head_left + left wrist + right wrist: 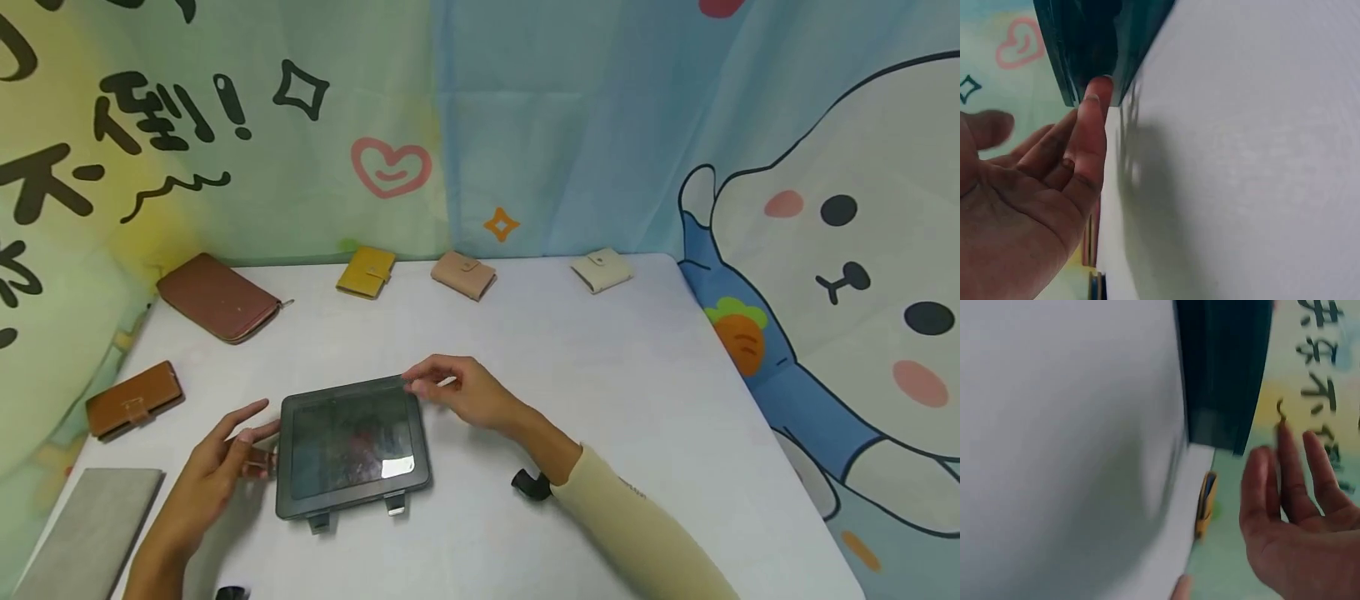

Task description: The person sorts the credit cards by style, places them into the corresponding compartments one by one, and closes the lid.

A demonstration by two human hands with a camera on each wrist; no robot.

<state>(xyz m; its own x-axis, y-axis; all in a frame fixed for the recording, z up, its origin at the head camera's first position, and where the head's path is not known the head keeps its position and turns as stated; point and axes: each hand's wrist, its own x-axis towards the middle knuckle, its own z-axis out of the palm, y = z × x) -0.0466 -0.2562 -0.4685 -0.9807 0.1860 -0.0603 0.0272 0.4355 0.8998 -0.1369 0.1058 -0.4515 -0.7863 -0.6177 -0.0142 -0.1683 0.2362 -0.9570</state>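
Note:
A dark case (352, 446) with a see-through window and two latches (395, 503) on its near edge is at the left middle of the white table. Beside its left edge is my left hand (217, 471), fingers loosely extended; in the left wrist view a fingertip (1100, 84) touches the case's end. My right hand (465, 392) is at the far right corner, thumb and forefinger close to it. In the right wrist view, the right hand's fingers (1291, 469) look relaxed and apart from the case (1222, 381). What is inside the case is unclear.
Along the back lie a brown zip wallet (217, 298), a yellow card holder (366, 272), a beige-pink one (463, 275) and a cream one (602, 270). At left are a tan wallet (135, 400) and a flat grey item (97, 525). A printed curtain (555, 125) hangs behind.

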